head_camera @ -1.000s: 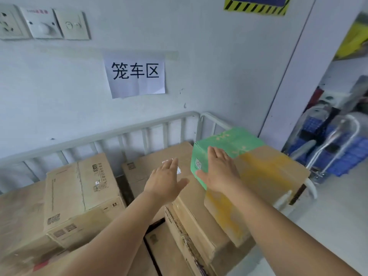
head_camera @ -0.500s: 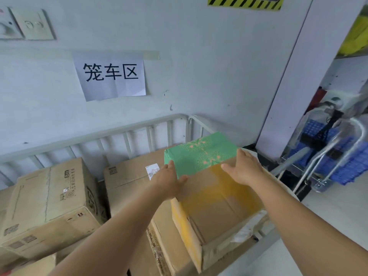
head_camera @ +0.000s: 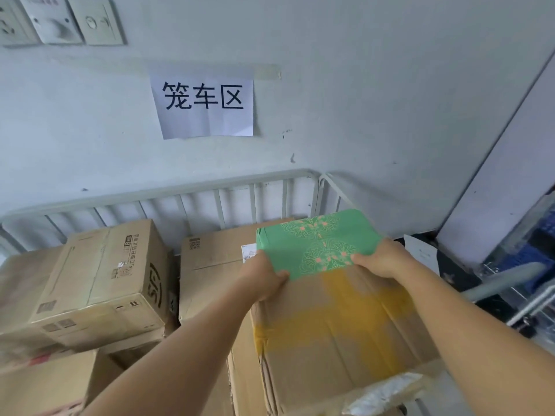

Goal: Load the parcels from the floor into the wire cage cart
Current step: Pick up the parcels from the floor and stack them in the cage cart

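Both hands, left hand (head_camera: 264, 280) and right hand (head_camera: 381, 259), clasp a flat green patterned parcel (head_camera: 318, 244) atop a yellow-taped cardboard box (head_camera: 339, 328).

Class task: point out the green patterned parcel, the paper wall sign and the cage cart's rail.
green patterned parcel (head_camera: 318, 241): head view, top face.
paper wall sign (head_camera: 204, 106): head view, sheet's middle.
cage cart's rail (head_camera: 168, 192): head view, top bar.

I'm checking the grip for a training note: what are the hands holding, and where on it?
The green parcel: left hand grips its near left corner, right hand its near right edge.
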`<action>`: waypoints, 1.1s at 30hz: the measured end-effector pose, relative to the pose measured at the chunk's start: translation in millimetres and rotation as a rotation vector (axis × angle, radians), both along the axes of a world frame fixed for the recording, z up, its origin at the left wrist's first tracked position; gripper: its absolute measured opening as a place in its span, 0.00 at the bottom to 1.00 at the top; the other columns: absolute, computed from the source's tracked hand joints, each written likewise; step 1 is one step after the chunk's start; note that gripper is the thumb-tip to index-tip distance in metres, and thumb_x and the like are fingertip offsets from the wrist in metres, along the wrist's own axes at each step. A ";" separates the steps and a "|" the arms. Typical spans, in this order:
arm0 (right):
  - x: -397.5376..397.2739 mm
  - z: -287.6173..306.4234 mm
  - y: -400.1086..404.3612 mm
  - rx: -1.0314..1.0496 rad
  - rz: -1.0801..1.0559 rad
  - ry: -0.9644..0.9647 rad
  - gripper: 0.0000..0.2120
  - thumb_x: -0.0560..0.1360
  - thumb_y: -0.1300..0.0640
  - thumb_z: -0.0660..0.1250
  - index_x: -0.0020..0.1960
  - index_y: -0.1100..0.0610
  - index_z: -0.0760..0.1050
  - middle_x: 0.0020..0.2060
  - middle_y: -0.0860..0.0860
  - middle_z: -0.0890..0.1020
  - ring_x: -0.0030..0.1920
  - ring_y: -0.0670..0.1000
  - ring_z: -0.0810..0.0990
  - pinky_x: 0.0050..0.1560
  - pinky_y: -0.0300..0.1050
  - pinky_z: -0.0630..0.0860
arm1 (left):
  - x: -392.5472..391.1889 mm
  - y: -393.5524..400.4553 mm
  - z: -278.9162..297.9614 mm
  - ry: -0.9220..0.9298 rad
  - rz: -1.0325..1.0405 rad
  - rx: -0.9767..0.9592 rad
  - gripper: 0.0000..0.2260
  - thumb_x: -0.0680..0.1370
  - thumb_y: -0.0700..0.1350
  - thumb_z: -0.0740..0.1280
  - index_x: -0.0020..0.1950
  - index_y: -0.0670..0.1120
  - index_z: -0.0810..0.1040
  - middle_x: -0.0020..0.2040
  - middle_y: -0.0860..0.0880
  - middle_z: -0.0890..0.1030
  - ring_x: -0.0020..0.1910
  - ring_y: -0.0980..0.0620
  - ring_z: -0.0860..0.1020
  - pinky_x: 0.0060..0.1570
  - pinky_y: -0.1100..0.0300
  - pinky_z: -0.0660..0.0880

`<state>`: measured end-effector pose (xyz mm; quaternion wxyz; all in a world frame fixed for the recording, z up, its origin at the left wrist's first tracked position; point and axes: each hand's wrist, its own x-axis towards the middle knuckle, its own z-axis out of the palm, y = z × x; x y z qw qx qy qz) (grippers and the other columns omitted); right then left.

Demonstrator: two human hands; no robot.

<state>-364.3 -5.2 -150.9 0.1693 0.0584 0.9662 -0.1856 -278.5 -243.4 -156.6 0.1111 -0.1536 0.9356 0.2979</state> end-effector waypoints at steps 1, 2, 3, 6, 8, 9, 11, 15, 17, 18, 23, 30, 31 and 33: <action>-2.3 1.5 -4.5 -0.009 -0.002 0.001 0.38 0.69 0.36 0.69 0.69 0.60 0.68 0.62 0.59 0.75 0.57 0.58 0.76 0.52 0.46 0.76 | -1.5 -4.6 -1.5 0.011 0.019 0.026 0.23 0.76 0.52 0.68 0.66 0.41 0.68 0.60 0.43 0.77 0.58 0.44 0.75 0.49 0.60 0.70; -5.5 2.8 -9.2 -0.023 -0.003 0.006 0.39 0.69 0.36 0.70 0.69 0.61 0.68 0.62 0.59 0.75 0.57 0.58 0.76 0.52 0.47 0.75 | -3.3 -10.4 -3.6 0.024 0.041 0.055 0.23 0.75 0.51 0.69 0.66 0.42 0.69 0.60 0.44 0.77 0.57 0.44 0.76 0.49 0.59 0.71; -8.5 4.9 -15.5 -0.035 0.000 0.015 0.39 0.68 0.37 0.71 0.69 0.61 0.67 0.61 0.58 0.75 0.57 0.57 0.76 0.52 0.47 0.75 | -4.4 -17.4 -5.0 0.039 0.065 0.080 0.23 0.75 0.51 0.70 0.65 0.43 0.69 0.59 0.44 0.78 0.56 0.44 0.76 0.50 0.58 0.73; -18.0 14.5 -45.1 -0.052 0.023 0.066 0.43 0.67 0.37 0.72 0.71 0.61 0.63 0.63 0.57 0.72 0.59 0.58 0.75 0.55 0.50 0.76 | -6.4 -44.1 -4.8 0.105 0.147 0.130 0.24 0.73 0.50 0.72 0.65 0.43 0.70 0.59 0.45 0.79 0.56 0.45 0.78 0.54 0.52 0.76; -25.8 21.8 -73.0 -0.054 0.045 0.085 0.45 0.68 0.38 0.72 0.73 0.62 0.59 0.65 0.57 0.69 0.62 0.58 0.73 0.56 0.50 0.74 | -7.9 -65.9 -3.4 0.151 0.211 0.170 0.23 0.73 0.48 0.72 0.64 0.43 0.70 0.59 0.46 0.79 0.56 0.45 0.78 0.54 0.52 0.76; -30.9 23.8 -87.8 -0.072 0.055 0.087 0.45 0.69 0.39 0.72 0.74 0.62 0.58 0.66 0.57 0.68 0.62 0.58 0.72 0.55 0.49 0.74 | -8.5 -77.6 -3.0 0.168 0.239 0.183 0.22 0.73 0.47 0.72 0.63 0.43 0.70 0.58 0.46 0.79 0.56 0.45 0.78 0.54 0.51 0.76; -40.4 25.7 -119.7 -0.122 0.079 0.085 0.46 0.68 0.39 0.73 0.75 0.61 0.57 0.67 0.57 0.68 0.63 0.57 0.73 0.56 0.49 0.74 | -10.2 -102.5 -3.7 0.189 0.293 0.207 0.22 0.73 0.47 0.72 0.62 0.43 0.69 0.58 0.46 0.79 0.55 0.45 0.78 0.54 0.50 0.77; -56.4 20.2 -184.7 -0.187 0.099 0.104 0.43 0.69 0.43 0.74 0.74 0.61 0.59 0.67 0.58 0.68 0.63 0.58 0.73 0.58 0.49 0.73 | -13.5 -151.9 -10.2 0.196 0.386 0.216 0.20 0.74 0.46 0.72 0.60 0.42 0.68 0.58 0.45 0.79 0.55 0.44 0.78 0.53 0.52 0.76; -64.5 13.4 -214.2 -0.203 0.111 0.108 0.43 0.69 0.44 0.74 0.74 0.60 0.58 0.67 0.57 0.67 0.64 0.58 0.72 0.61 0.49 0.72 | -14.1 -172.2 -15.2 0.198 0.428 0.210 0.21 0.74 0.46 0.72 0.61 0.42 0.67 0.58 0.44 0.79 0.55 0.43 0.78 0.51 0.53 0.75; -68.2 9.2 -227.3 -0.211 0.122 0.112 0.44 0.69 0.43 0.74 0.74 0.60 0.58 0.67 0.57 0.66 0.65 0.58 0.72 0.63 0.50 0.71 | -14.4 -180.7 -18.8 0.197 0.451 0.214 0.22 0.74 0.45 0.72 0.63 0.42 0.66 0.58 0.44 0.79 0.55 0.43 0.78 0.50 0.53 0.75; -87.5 -18.6 -275.0 -0.208 0.153 0.078 0.47 0.65 0.38 0.75 0.74 0.58 0.58 0.68 0.57 0.65 0.66 0.59 0.70 0.66 0.52 0.70 | -20.2 -209.6 -46.8 0.133 0.529 0.219 0.37 0.74 0.45 0.71 0.75 0.44 0.51 0.58 0.43 0.78 0.55 0.41 0.78 0.52 0.48 0.76; -122.1 -78.0 -307.2 -0.180 0.155 -0.029 0.44 0.68 0.43 0.75 0.74 0.59 0.58 0.69 0.56 0.65 0.67 0.55 0.69 0.56 0.40 0.66 | -32.9 -218.6 -89.8 0.025 0.562 0.194 0.44 0.76 0.45 0.69 0.78 0.44 0.39 0.59 0.44 0.78 0.57 0.42 0.77 0.54 0.51 0.74; -124.8 -85.1 -311.3 -0.196 0.153 -0.047 0.44 0.70 0.45 0.75 0.75 0.59 0.56 0.69 0.56 0.63 0.67 0.54 0.69 0.56 0.41 0.66 | -34.8 -218.9 -95.5 0.006 0.564 0.193 0.44 0.76 0.45 0.69 0.78 0.44 0.38 0.60 0.44 0.77 0.58 0.42 0.77 0.53 0.52 0.74; -131.3 -103.8 -318.5 -0.229 0.139 -0.073 0.48 0.70 0.48 0.75 0.77 0.60 0.51 0.72 0.56 0.58 0.68 0.54 0.67 0.62 0.43 0.67 | -38.5 -219.4 -106.7 -0.032 0.569 0.193 0.44 0.76 0.45 0.69 0.78 0.44 0.37 0.60 0.44 0.77 0.58 0.43 0.76 0.53 0.52 0.73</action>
